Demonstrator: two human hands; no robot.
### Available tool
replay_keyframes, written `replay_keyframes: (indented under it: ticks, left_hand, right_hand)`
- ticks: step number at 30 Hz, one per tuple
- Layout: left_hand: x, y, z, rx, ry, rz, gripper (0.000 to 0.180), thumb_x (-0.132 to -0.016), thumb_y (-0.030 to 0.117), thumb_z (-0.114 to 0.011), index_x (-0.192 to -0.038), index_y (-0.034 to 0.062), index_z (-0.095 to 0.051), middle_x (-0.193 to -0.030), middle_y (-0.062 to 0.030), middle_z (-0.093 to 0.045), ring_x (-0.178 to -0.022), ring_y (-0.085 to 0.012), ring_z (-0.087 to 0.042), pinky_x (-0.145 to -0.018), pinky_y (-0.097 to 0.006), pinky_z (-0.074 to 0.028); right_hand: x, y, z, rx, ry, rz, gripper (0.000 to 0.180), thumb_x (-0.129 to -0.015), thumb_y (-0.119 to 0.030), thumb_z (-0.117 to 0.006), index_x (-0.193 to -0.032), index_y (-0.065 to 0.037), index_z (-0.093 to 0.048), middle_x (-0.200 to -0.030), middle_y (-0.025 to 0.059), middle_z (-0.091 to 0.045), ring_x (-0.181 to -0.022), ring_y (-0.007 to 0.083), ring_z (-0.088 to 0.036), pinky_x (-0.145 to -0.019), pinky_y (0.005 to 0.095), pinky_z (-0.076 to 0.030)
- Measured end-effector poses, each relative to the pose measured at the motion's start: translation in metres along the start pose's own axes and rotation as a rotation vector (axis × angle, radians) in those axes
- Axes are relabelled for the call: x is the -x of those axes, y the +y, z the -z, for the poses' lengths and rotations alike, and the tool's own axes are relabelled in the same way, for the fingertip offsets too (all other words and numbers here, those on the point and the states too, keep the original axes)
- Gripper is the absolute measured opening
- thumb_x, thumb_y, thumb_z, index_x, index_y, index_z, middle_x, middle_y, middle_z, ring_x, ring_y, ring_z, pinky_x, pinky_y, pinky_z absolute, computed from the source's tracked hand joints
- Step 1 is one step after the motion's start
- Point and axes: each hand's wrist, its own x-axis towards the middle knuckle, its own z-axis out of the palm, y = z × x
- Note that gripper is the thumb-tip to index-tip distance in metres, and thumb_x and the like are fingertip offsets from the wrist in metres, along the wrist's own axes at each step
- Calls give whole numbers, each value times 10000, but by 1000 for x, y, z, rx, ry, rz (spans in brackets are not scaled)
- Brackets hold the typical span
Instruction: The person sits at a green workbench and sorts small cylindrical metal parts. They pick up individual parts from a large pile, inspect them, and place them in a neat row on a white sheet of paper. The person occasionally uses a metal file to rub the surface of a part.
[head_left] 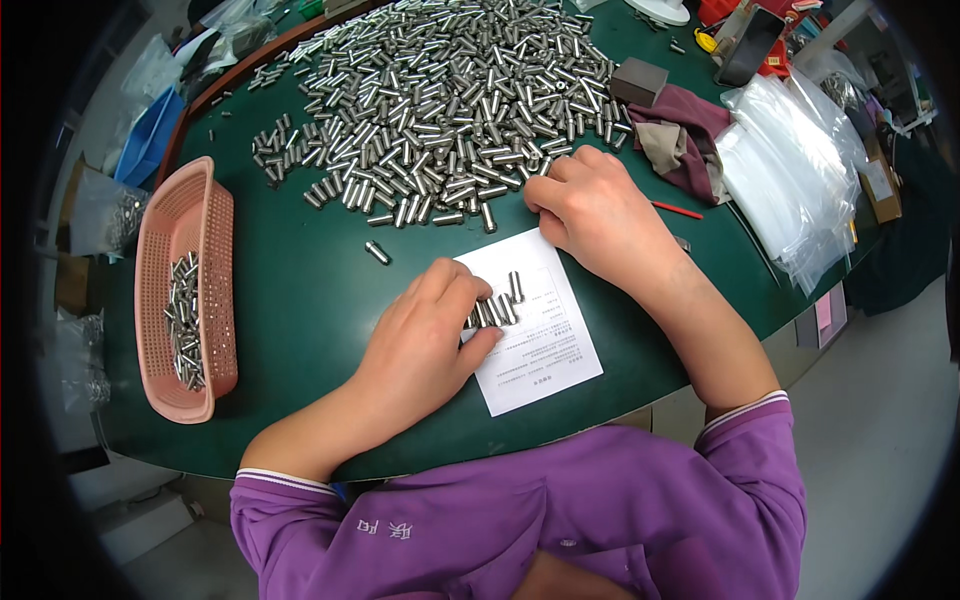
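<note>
My left hand rests on a white printed paper sheet, its fingers curled over a short row of small metal pins lying on the sheet. My right hand sits at the near edge of a big heap of the same shiny metal pins, fingers bent down among them; what they pinch is hidden. One loose pin lies on the green table left of the sheet.
A pink perforated plastic basket with several pins stands at the left. Clear plastic bags lie at the right, next to a maroon cloth, a grey block and a red pen.
</note>
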Motion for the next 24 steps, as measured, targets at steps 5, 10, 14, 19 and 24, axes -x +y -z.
replay_keyframes:
  ticks: [5,10,14,19,24]
  left_hand:
    - [3,-1,1,44,-4,16,402,-752,60,-769,-1098,19,-567,-1031,-108,-555,-822,-253,-593,-731,-359,-509]
    - [0,5,7,102,-87,79,431,-762,36,-745,-1135,5,-530,-1050,-138,-531,-964,-314,-573,-816,-403,-492]
    - [1,2,7,60,-53,51,424,-750,10,-753,-1120,19,-545,-989,-102,-530,-812,-231,-575,-733,-356,-502]
    - [-1,3,9,76,-134,98,384,-783,22,-711,-1121,9,-531,-1071,-149,-530,-1023,-349,-572,-853,-421,-488]
    - [1,4,8,93,-129,96,370,-782,6,-704,-1113,4,-541,-1061,-148,-531,-1010,-338,-578,-848,-419,-490]
  right_hand:
    - [2,-28,30,-97,-101,-84,132,-715,-24,-662,-833,-51,-607,-763,76,-584,-770,290,-555,-742,405,-476]
    - [11,-40,35,-353,-345,-128,208,-735,-57,-685,-924,-48,-599,-806,84,-620,-805,295,-579,-762,402,-485]
    - [17,-39,31,-279,-333,-67,312,-748,-100,-729,-1041,-69,-625,-906,101,-646,-906,309,-626,-856,407,-478]
    - [14,-39,29,-343,-458,-95,346,-744,-81,-733,-1075,-66,-632,-967,118,-628,-970,322,-617,-905,417,-465]
    - [16,-40,31,-359,-489,-84,331,-750,-28,-694,-1074,-47,-630,-1009,124,-596,-990,324,-607,-893,417,-469]
